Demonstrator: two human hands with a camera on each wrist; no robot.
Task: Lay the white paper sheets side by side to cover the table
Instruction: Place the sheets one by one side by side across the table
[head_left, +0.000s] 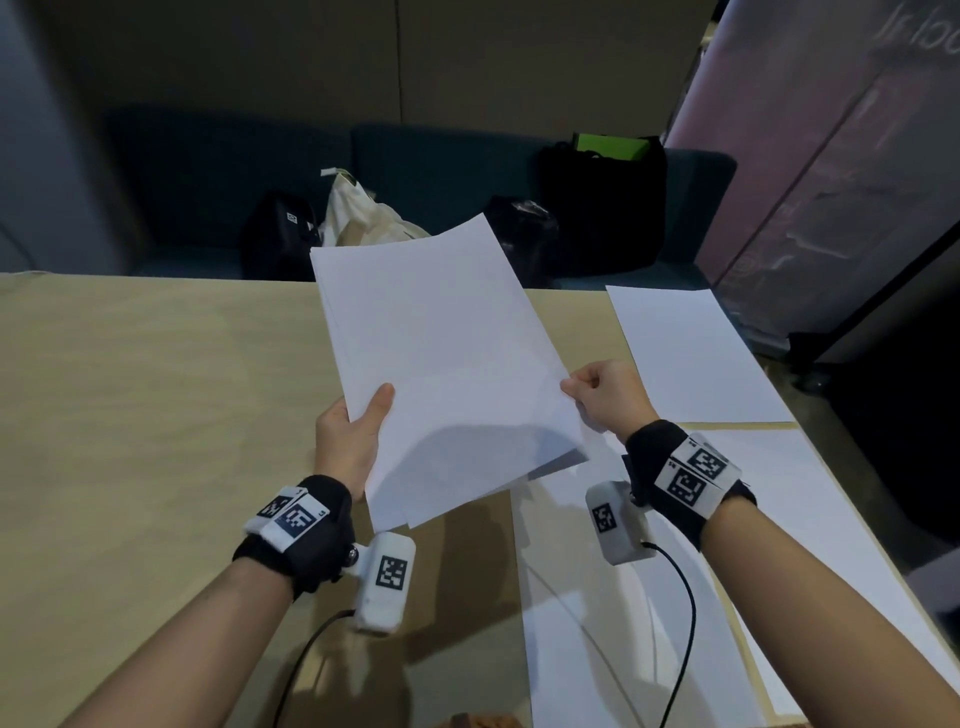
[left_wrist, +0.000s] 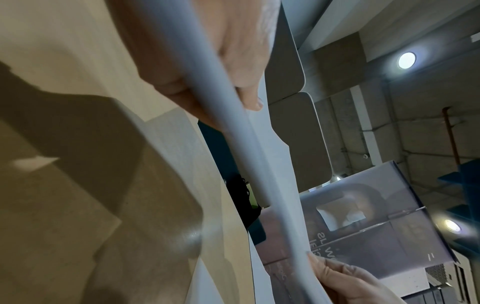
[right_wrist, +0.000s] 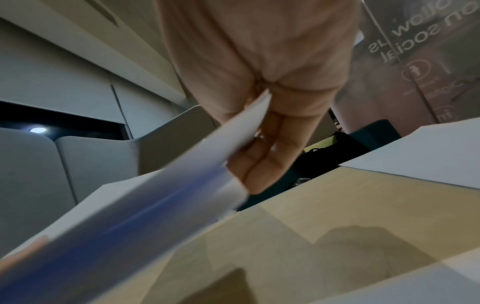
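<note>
A stack of white paper sheets (head_left: 441, 358) hangs tilted above the light wooden table (head_left: 156, 389). My left hand (head_left: 353, 431) grips the stack's near left edge, thumb on top; the left wrist view shows the stack (left_wrist: 233, 123) edge-on between thumb and fingers. My right hand (head_left: 602, 395) pinches the right edge of the paper, and the right wrist view shows its fingers (right_wrist: 262, 160) under a sheet (right_wrist: 182, 185). Three sheets lie flat on the table: one at the far right (head_left: 691, 353), one at the near right edge (head_left: 810, 519), one under my right wrist (head_left: 587, 623).
A dark blue sofa (head_left: 208, 171) behind the table carries black bags (head_left: 602, 202) and a beige cloth bag (head_left: 363, 218). A dark banner panel (head_left: 831, 156) stands at the right. The table's left half shows bare wood. Cables run from my wrist cameras.
</note>
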